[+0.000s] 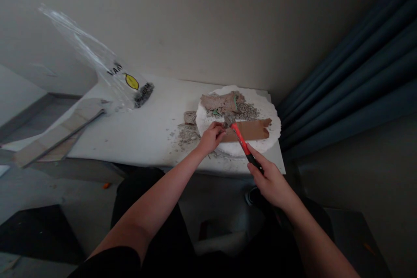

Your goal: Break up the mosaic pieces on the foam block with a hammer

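- The right forearm slants in from the lower right; the right hand (269, 179) wraps the dark end of a red-handled hammer (241, 136), gripping it firmly, thumb side up.
- The left arm stretches forward, and the left hand (210, 139) bends its fingers close together beside the hammer's head; whether they pinch anything, one cannot tell.
- The hammer's head rests or hovers over the near end of a brown strip (256, 129), on a white scalloped mat (275, 128).
- Beyond lies grey rubble (249, 111).
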Demonstrator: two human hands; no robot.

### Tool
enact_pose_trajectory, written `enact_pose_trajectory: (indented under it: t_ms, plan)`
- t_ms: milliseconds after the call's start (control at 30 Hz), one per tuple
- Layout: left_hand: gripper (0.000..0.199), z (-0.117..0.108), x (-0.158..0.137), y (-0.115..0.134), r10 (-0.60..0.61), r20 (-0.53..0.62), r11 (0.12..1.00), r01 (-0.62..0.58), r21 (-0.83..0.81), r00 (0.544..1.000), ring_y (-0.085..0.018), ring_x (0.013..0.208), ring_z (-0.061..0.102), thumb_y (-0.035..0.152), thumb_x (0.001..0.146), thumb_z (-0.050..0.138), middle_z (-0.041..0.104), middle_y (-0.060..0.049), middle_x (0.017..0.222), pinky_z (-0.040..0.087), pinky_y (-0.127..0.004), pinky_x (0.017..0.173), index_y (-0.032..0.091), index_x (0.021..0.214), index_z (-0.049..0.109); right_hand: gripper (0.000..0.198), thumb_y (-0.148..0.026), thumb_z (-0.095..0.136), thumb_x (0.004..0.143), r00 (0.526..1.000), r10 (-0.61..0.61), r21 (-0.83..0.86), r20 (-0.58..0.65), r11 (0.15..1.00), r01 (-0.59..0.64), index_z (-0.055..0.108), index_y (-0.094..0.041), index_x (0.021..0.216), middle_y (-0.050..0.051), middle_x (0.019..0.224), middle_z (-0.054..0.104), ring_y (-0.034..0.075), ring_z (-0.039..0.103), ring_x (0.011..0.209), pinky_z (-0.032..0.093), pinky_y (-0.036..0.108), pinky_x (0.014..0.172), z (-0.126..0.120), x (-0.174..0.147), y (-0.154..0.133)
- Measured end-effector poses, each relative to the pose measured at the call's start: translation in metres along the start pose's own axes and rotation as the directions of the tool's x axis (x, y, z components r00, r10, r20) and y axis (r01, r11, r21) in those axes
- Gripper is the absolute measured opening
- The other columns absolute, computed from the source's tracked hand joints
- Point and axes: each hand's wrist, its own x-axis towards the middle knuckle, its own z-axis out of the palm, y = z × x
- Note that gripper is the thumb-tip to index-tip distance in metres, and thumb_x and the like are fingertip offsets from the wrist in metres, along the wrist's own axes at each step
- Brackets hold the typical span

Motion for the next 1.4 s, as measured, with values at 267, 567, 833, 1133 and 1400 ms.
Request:
enact_pose_trajectory:
  t_ms: [267,567,833,1133,1400]
  plan:
    - [0.014,-0.0007,0.0008,0.0000,-0.028,0.047,1.000,0.028,-0.009,0.999,-0.016,0.092,0.062,0.026,0.091,0.053,0.058,-0.011,0.118,0.051,-0.032,0.088,0.016,0.091,0.062,0.061,-0.030,0.049,0.095,1.000,0.006,-0.069,0.016,0.998,-0.004,0.040,-0.023,0.155,0.009,0.110,0.073,0.026,0.069,0.101,0.055,0.041,0.089,0.0023,0.0011,0.0002]
    - [0.014,-0.0006,0.0023,0.0004,-0.042,0.086,0.999,0.045,-0.027,0.995,-0.016,0.089,0.060,0.026,0.090,0.053,0.059,-0.010,0.113,0.050,-0.032,0.085,0.016,0.087,0.062,0.061,-0.032,0.046,0.097,0.999,0.013,-0.132,0.034,0.991,-0.008,0.036,-0.022,0.156,0.010,0.114,0.072,0.027,0.069,0.099,0.054,0.040,0.088,0.0040,0.0008,0.0028]
    - [0.012,-0.0015,0.0049,-0.0015,-0.048,0.094,0.998,0.052,-0.038,0.994,-0.013,0.077,0.057,0.025,0.087,0.055,0.060,-0.008,0.103,0.050,-0.031,0.077,0.016,0.084,0.062,0.061,-0.033,0.045,0.098,0.999,0.029,-0.160,0.038,0.987,-0.023,0.035,-0.021,0.157,0.011,0.108,0.073,0.027,0.069,0.093,0.054,0.041,0.088,0.0054,0.0025,0.0032]
    - [0.016,-0.0017,0.0061,-0.0021,-0.086,0.077,0.993,0.092,-0.078,0.993,-0.011,0.071,0.056,0.030,0.085,0.062,0.060,-0.007,0.100,0.050,-0.029,0.072,0.016,0.079,0.063,0.062,-0.030,0.045,0.097,0.999,0.001,-0.146,0.036,0.989,0.004,0.033,-0.022,0.157,0.012,0.119,0.071,0.028,0.066,0.111,0.049,0.045,0.100,0.0076,0.0011,0.0055]
    - [0.014,-0.0065,0.0074,-0.0035,-0.123,0.100,0.989,0.130,-0.068,0.987,-0.011,0.069,0.056,0.030,0.079,0.067,0.060,-0.007,0.104,0.051,-0.031,0.073,0.016,0.081,0.067,0.063,-0.031,0.044,0.098,1.000,0.008,-0.151,0.030,0.988,-0.003,0.028,-0.024,0.159,0.012,0.121,0.071,0.027,0.069,0.104,0.051,0.044,0.096,0.0082,0.0004,0.0070]
